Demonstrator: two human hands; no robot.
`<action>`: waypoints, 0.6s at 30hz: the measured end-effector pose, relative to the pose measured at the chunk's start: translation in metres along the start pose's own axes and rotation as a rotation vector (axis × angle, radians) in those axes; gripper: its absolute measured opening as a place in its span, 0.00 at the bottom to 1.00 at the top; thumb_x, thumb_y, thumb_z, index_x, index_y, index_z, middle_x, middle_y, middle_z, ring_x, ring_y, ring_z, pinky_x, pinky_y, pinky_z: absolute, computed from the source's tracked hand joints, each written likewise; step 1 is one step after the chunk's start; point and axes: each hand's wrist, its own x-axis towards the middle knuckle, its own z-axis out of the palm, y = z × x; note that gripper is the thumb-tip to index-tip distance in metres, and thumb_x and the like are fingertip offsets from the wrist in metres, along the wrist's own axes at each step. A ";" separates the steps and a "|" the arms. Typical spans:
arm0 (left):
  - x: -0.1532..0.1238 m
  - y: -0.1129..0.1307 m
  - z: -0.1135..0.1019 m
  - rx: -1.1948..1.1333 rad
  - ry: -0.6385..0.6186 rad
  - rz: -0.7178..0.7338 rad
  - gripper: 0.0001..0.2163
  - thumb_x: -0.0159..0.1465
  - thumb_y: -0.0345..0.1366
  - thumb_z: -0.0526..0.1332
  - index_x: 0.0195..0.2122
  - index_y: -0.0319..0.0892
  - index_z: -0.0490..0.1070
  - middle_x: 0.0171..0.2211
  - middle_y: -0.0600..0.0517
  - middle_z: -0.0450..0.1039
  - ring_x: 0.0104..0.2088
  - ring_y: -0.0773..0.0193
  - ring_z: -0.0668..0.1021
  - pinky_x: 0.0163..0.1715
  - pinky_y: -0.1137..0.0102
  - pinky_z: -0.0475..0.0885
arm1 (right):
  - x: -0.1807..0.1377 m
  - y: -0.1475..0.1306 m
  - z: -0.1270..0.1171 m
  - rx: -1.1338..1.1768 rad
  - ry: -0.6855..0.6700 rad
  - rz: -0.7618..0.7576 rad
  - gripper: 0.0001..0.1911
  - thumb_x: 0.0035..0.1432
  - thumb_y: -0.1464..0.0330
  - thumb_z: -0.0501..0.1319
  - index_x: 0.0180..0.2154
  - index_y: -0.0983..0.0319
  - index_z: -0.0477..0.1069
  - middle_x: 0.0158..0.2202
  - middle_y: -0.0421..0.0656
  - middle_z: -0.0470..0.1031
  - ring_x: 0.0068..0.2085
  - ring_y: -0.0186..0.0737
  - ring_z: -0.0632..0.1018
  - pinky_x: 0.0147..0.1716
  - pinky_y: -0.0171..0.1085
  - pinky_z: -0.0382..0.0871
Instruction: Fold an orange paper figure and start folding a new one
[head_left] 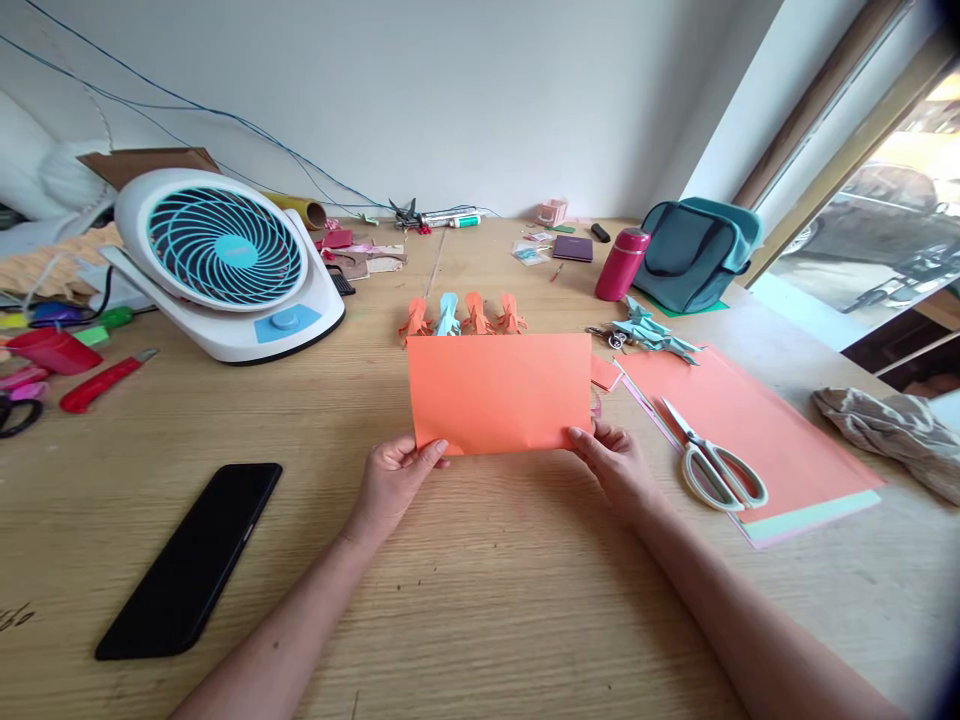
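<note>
An orange sheet of paper (501, 392) is held up above the table, its broad face toward me. My left hand (396, 478) pinches its lower left corner, thumb in front and fingers behind. At the lower right corner, my right hand (611, 460) grips it the same way. Just beyond the sheet's top edge stand several folded paper figures, orange ones (478, 312) and a light blue one (448, 314); their lower parts are hidden. Scissors with white handles (712, 465) lie to the right on a stack of coloured paper (780, 430).
A black phone (191, 560) lies at the near left, with a white fan (232, 260) behind it. A red utility knife (105, 382) is at far left. Light blue folded paper (652, 330), a pink bottle (622, 264) and a teal bag (697, 255) stand back right. A cloth (892, 430) lies at right.
</note>
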 end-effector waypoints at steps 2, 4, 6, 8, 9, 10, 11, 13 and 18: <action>0.001 0.001 0.001 -0.056 -0.005 -0.036 0.12 0.54 0.45 0.71 0.32 0.41 0.81 0.32 0.51 0.82 0.29 0.65 0.80 0.34 0.70 0.78 | 0.000 -0.002 0.002 0.002 0.019 -0.021 0.20 0.51 0.50 0.70 0.26 0.59 0.72 0.26 0.41 0.76 0.32 0.41 0.77 0.36 0.40 0.73; 0.001 0.001 0.002 -0.100 -0.008 -0.070 0.13 0.54 0.45 0.71 0.32 0.40 0.80 0.32 0.50 0.81 0.31 0.64 0.80 0.33 0.69 0.78 | 0.000 -0.006 0.004 0.007 0.043 -0.062 0.20 0.50 0.52 0.71 0.26 0.58 0.69 0.26 0.39 0.75 0.30 0.39 0.75 0.34 0.38 0.72; 0.002 -0.001 0.003 -0.128 -0.014 -0.095 0.15 0.53 0.46 0.72 0.33 0.40 0.78 0.34 0.49 0.80 0.33 0.63 0.80 0.32 0.69 0.78 | -0.001 -0.007 0.007 0.021 0.062 -0.114 0.20 0.49 0.53 0.72 0.26 0.58 0.66 0.26 0.38 0.73 0.29 0.36 0.72 0.31 0.36 0.70; 0.003 -0.002 0.004 -0.136 -0.024 -0.100 0.16 0.52 0.46 0.73 0.34 0.40 0.77 0.36 0.48 0.80 0.36 0.61 0.80 0.34 0.69 0.78 | -0.001 -0.005 0.009 0.027 0.061 -0.155 0.20 0.50 0.55 0.72 0.26 0.58 0.64 0.25 0.37 0.70 0.27 0.35 0.70 0.29 0.34 0.68; 0.003 -0.001 0.003 -0.136 -0.025 -0.093 0.17 0.51 0.46 0.73 0.35 0.40 0.77 0.37 0.47 0.80 0.37 0.61 0.80 0.36 0.68 0.77 | -0.002 -0.003 0.009 0.022 0.051 -0.168 0.20 0.51 0.56 0.72 0.26 0.58 0.64 0.25 0.37 0.69 0.27 0.35 0.69 0.28 0.34 0.68; 0.003 0.001 0.003 -0.134 -0.025 -0.079 0.18 0.51 0.47 0.74 0.36 0.40 0.76 0.38 0.46 0.80 0.38 0.60 0.81 0.38 0.67 0.77 | -0.002 -0.001 0.009 0.010 0.034 -0.181 0.19 0.52 0.57 0.71 0.27 0.58 0.64 0.26 0.37 0.68 0.28 0.34 0.68 0.28 0.34 0.67; 0.003 0.003 0.002 -0.128 -0.029 -0.058 0.19 0.50 0.48 0.74 0.36 0.40 0.76 0.41 0.45 0.80 0.40 0.58 0.81 0.40 0.66 0.76 | -0.003 0.001 0.009 -0.010 0.014 -0.194 0.17 0.54 0.58 0.71 0.27 0.58 0.64 0.27 0.37 0.67 0.29 0.35 0.68 0.29 0.34 0.68; 0.003 0.010 -0.001 -0.103 -0.049 -0.001 0.21 0.49 0.50 0.74 0.38 0.41 0.76 0.49 0.41 0.78 0.48 0.52 0.79 0.45 0.64 0.75 | -0.005 0.005 0.008 -0.059 -0.032 -0.213 0.15 0.57 0.59 0.69 0.28 0.58 0.65 0.29 0.38 0.68 0.30 0.36 0.69 0.32 0.35 0.68; 0.005 0.023 -0.008 -0.037 -0.212 0.042 0.19 0.48 0.51 0.74 0.31 0.41 0.77 0.59 0.39 0.71 0.58 0.45 0.74 0.51 0.60 0.72 | -0.007 0.009 0.007 -0.161 -0.076 -0.221 0.15 0.59 0.57 0.66 0.29 0.58 0.65 0.30 0.40 0.69 0.31 0.38 0.70 0.34 0.37 0.69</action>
